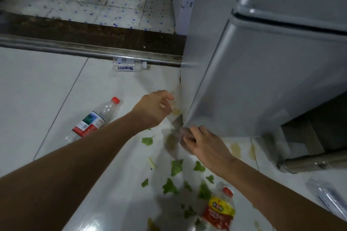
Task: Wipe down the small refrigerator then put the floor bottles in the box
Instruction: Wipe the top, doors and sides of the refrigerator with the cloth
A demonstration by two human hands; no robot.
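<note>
The small silver refrigerator stands at the right, seen from above. My right hand grips a blurred greyish cloth at the fridge's lower left corner, near the floor. My left hand hovers beside the fridge's side, fingers loosely curled, holding nothing. Three plastic bottles lie on the white floor: a red-capped water bottle left of my left arm, a clear crushed bottle by the door track, and a yellow-and-red labelled bottle at the bottom.
Torn green leaf pieces are scattered on the tiles under my arms. Yellowish stains mark the floor by the fridge base. A metal sliding-door track crosses the floor ahead. A clear plastic package lies at the right.
</note>
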